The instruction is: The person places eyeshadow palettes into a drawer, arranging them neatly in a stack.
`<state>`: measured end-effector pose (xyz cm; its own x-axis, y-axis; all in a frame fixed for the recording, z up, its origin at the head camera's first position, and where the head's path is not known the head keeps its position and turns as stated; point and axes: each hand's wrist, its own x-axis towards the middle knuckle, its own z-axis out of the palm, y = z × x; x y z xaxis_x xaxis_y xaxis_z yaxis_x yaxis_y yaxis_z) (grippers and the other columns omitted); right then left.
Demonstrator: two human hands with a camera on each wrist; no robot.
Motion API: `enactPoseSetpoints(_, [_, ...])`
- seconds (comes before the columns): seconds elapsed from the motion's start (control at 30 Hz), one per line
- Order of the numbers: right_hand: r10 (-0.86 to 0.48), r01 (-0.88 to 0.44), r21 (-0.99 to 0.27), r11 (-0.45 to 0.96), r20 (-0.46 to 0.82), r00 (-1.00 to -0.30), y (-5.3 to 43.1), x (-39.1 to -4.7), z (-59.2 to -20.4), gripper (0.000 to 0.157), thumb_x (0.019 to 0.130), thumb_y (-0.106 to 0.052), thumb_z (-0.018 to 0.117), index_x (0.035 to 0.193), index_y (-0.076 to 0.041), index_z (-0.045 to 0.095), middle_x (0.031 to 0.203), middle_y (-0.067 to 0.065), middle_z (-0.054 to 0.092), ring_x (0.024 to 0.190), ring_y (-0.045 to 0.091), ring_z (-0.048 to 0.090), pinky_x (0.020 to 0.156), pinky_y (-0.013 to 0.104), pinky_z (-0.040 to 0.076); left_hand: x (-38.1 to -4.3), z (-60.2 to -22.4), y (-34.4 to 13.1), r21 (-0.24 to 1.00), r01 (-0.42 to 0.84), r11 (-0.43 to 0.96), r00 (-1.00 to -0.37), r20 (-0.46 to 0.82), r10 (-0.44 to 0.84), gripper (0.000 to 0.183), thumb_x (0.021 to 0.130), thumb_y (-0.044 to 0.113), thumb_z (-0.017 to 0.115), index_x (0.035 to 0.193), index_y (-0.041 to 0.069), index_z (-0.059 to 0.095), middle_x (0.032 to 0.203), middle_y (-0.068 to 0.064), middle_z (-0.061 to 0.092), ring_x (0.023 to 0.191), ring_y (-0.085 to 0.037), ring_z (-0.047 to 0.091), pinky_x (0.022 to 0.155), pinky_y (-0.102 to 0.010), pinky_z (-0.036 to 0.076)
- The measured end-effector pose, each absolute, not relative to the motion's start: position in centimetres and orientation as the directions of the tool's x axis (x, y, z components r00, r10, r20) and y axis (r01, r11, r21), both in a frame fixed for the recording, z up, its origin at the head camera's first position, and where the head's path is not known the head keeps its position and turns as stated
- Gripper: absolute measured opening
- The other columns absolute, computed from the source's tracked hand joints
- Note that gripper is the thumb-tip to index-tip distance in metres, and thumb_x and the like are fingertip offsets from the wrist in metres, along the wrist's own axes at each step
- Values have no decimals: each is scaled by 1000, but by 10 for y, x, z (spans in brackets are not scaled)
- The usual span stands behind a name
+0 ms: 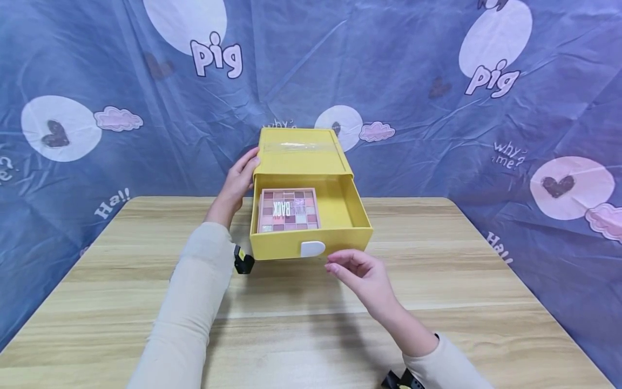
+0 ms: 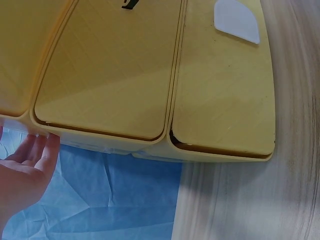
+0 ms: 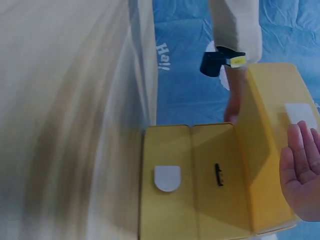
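A yellow drawer unit [image 1: 303, 161] stands at the back of the table. Its top drawer [image 1: 277, 248] is pulled out and holds a pink eyeshadow palette [image 1: 290, 210] on the left side. On the drawer's front is a white tab [image 1: 312, 248]. My left hand [image 1: 237, 186] rests against the unit's left side near the top, its fingertips partly hidden. Just right of the tab and apart from it hovers my right hand [image 1: 366, 278], fingers loosely bent and holding nothing. In the right wrist view, that hand [image 3: 305, 172] appears beside the drawer front.
Two closed drawers lie below: the middle drawer [image 3: 220, 210] with a small black piece, the bottom drawer [image 3: 167, 215] with a white tab. A wooden table [image 1: 466, 292] bears the unit. Behind hangs a blue printed cloth [image 1: 403, 65].
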<state>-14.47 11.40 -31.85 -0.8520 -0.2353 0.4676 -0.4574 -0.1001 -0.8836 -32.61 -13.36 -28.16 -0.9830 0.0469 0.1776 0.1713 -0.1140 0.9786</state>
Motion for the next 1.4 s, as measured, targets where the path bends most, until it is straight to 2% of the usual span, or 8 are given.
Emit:
enactPoseSetpoints(0.17, [-236, -365, -930, -48, 365, -900, 104, -144, -319, 16, 79, 8, 56, 91, 17, 54, 79, 8, 62, 75, 17, 60, 70, 34, 47, -327, -282, -133, 978, 174, -115, -983, 180, 46, 48, 88, 29, 46, 133, 17, 35, 133, -4, 34, 107, -19, 42, 89, -39, 33])
enactPoseSetpoints(0.53, [-193, -225, -971, -85, 237, -952, 85, -152, -326, 18, 79, 4, 57, 89, 19, 54, 76, 12, 62, 68, 14, 59, 70, 31, 46, -326, -282, -132, 975, 182, -125, -981, 189, 43, 47, 89, 27, 46, 133, 17, 35, 133, -6, 34, 107, -19, 42, 88, -38, 34])
enactPoseSetpoints(0.63, [-176, -231, -967, -107, 247, -953, 80, -153, -328, 19, 80, -1, 58, 86, 17, 56, 74, 15, 62, 66, 16, 60, 71, 33, 46, -327, -283, -133, 975, 182, -125, -981, 188, 42, 47, 89, 28, 46, 133, 17, 35, 133, -6, 34, 107, -19, 42, 88, -39, 34])
enactPoseSetpoints(0.7, [-185, -287, -947, -144, 311, -932, 79, -154, -329, 17, 81, -4, 59, 85, 12, 59, 73, 15, 62, 64, 18, 60, 70, 34, 47, -328, -283, -133, 976, 182, -124, -981, 188, 41, 47, 88, 28, 46, 133, 17, 35, 133, -6, 34, 107, -19, 42, 89, -39, 33])
enactPoseSetpoints(0.8, [-184, -351, -916, -197, 386, -904, 83, -179, -374, 18, 83, -11, 58, 86, 6, 62, 75, 15, 63, 64, 23, 61, 68, 36, 47, -329, -283, -134, 976, 180, -119, -982, 186, 41, 48, 88, 29, 46, 133, 18, 35, 133, -6, 34, 108, -19, 41, 89, -40, 32])
enactPoseSetpoints(0.93, [-128, -304, -915, -264, 346, -930, 88, -216, -438, 19, 82, -13, 59, 88, 5, 62, 77, 21, 62, 65, 34, 60, 67, 41, 47, -329, -284, -134, 978, 174, -117, -983, 180, 39, 48, 88, 29, 46, 133, 19, 35, 133, -5, 34, 108, -19, 41, 89, -40, 32])
enactPoseSetpoints(1.1, [-62, -245, -906, -345, 282, -957, 85, -226, -451, 21, 79, -13, 62, 87, 8, 61, 75, 29, 59, 63, 43, 56, 65, 46, 46, -328, -283, -134, 979, 163, -119, -985, 168, 33, 47, 88, 29, 47, 133, 20, 36, 132, -5, 35, 107, -19, 42, 88, -39, 33])
enactPoseSetpoints(1.4, [-44, -242, -903, -356, 275, -960, 81, -230, -446, 24, 81, -15, 61, 85, 8, 60, 75, 29, 59, 64, 44, 56, 63, 47, 46, -328, -283, -133, 979, 169, -116, -984, 173, 29, 47, 88, 30, 47, 133, 19, 36, 133, -5, 35, 108, -19, 41, 89, -39, 32])
